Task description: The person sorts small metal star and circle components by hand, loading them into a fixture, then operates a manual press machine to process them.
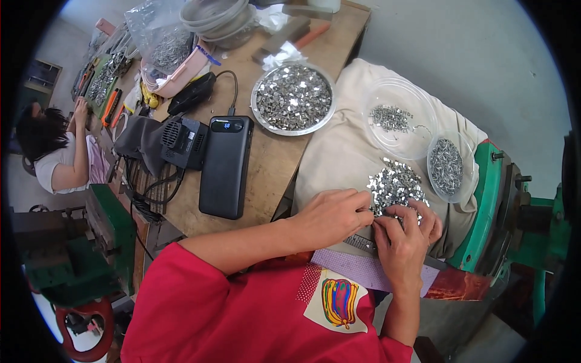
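A pile of small shiny metal pieces [393, 181] lies on the beige cloth [330, 160] in front of me. My left hand [336, 216] is closed in a pinch at the near left edge of this pile. Whatever its fingertips hold is too small to make out. Close beside it, my right hand [404, 233] bends its fingers over the near pieces, thumb and forefinger drawn together. Any piece between them is hidden. Under the hands shows a dark strip with fine marks [361, 243], partly covered by the right hand.
Beyond the pile sit a clear lid [399, 88] with small metal bits and a clear tub [446, 169] of metal pins. A round metal dish [293, 100] of pieces stands on the wooden table [266, 175], near a black power bank [225, 172]. Green machinery [481, 199] borders the right. Another person [60, 151] works far left.
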`<state>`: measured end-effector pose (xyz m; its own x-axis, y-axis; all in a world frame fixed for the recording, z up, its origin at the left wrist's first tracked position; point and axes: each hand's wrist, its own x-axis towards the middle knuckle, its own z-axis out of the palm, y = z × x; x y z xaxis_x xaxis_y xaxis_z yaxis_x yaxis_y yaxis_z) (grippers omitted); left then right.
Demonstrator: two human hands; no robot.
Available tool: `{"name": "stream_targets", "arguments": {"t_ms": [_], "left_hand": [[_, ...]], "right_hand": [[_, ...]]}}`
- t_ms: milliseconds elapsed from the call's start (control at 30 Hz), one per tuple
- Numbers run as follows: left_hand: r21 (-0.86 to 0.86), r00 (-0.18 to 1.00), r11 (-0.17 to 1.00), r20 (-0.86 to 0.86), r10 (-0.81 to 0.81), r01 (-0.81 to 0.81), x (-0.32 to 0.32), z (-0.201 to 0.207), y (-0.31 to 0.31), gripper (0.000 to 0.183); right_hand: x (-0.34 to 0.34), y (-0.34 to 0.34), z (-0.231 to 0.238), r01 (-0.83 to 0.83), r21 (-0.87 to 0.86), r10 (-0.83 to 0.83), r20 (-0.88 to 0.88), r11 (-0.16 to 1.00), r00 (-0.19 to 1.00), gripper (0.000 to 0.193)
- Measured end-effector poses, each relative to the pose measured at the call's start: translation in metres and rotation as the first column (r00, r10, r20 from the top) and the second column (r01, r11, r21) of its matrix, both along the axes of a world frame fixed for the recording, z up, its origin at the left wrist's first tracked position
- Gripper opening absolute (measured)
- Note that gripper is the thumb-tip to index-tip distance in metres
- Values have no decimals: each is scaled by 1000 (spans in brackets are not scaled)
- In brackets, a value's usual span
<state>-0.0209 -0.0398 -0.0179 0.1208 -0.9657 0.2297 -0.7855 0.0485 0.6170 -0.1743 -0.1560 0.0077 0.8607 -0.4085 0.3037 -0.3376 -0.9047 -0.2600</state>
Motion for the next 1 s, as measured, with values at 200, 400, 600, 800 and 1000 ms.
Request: {"name": "stream_targets", "arguments": {"t_ms": [200,400,600,800,1000], "left_hand": [[-38,998,999,-52,28,-30,-2,-2,-3,12],[4,996,1000,-89,18,-18,4,4,-5,12],[48,995,999,-100,25,-20,9,7,-8,13],[62,994,998,-107,26,-19,6,7,-8,15],[76,994,997,-106,23,-15,6,8,-7,15]], "right_hand": [[-18,0,11,75,24,-76,34,997,997,18],[-41,-2,12,191,100,-196,34,976,980,17],[-55,7,5,226,164,-238,62,960,969,17],[-63,15,-3,159,216,-176,65,963,982,19],[-61,19,-4,168,174,-178,44,970,983,18]]}}
